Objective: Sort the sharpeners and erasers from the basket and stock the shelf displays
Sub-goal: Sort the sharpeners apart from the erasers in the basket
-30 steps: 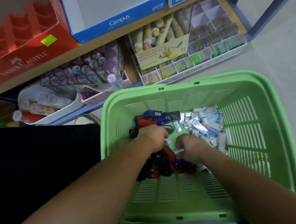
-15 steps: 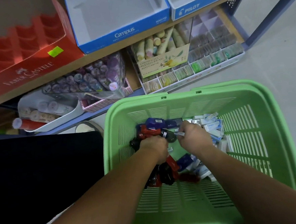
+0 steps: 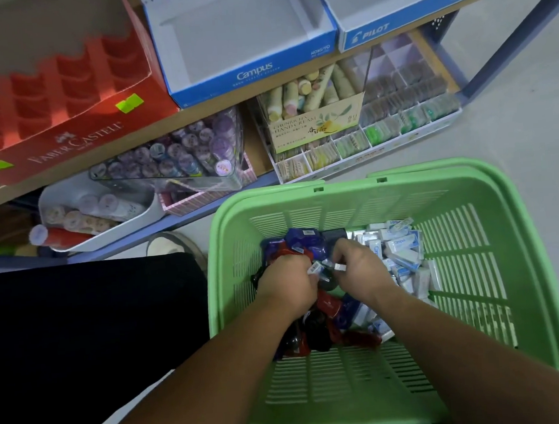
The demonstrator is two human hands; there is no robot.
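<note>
A pale grey floor (image 3: 512,103) fills the view from 1 to 4 o'clock, and a blue-framed shelf (image 3: 198,113) runs across the top from 9 to 1 o'clock. On its wooden board stand three open boxes: a red box (image 3: 68,140) at 10 o'clock, a Campus box (image 3: 252,73) at 12 and a Pilot box (image 3: 391,28) at 1, the two blue ones showing bare insides. On the lower level, from 9 to 1 o'clock, lie a white tray (image 3: 108,237) of tubes, a clear case (image 3: 175,159) of round purple-capped items, a striped pink box (image 3: 198,201), a hand cream carton (image 3: 315,123) with pastel tubes, and a divided display (image 3: 407,113) of small packets. A green basket (image 3: 542,292) sits low at the centre and toward 5 o'clock, just in front of the shelf. Inside it, the sharpeners (image 3: 307,246), red, blue and black, are heaped at the left and centre of the basket floor, and the erasers (image 3: 403,252), white and blue, are piled toward its far right corner, touching the sharpeners. Both forearms reach in from 6 o'clock and cover much of the heap. The left hand (image 3: 286,287) is curled down into the sharpeners, closed on a small white-labelled item whose kind I cannot tell. The right hand (image 3: 358,269) is pinched on a small white piece just beside it. Dark clothing (image 3: 82,341) covers the view at 8 o'clock.
</note>
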